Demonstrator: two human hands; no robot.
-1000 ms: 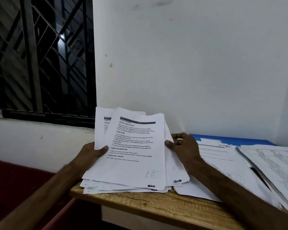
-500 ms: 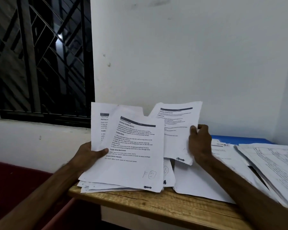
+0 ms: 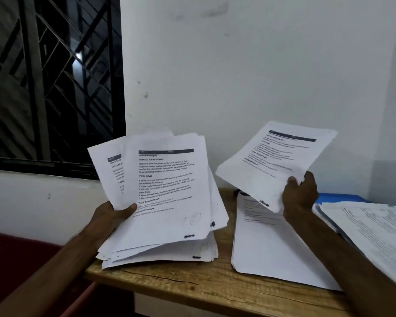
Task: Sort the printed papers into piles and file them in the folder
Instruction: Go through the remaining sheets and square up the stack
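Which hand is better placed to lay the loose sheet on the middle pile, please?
Probably the right hand: it pinches the sheet just above the middle pile, while the left hand grips the stack.

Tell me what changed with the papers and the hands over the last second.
The right hand pulled one sheet off the stack and carried it up and to the right. It now holds the sheet tilted above the pile on the table. The left hand kept gripping the stack by its left edge. The pile and the blue folder stayed put.
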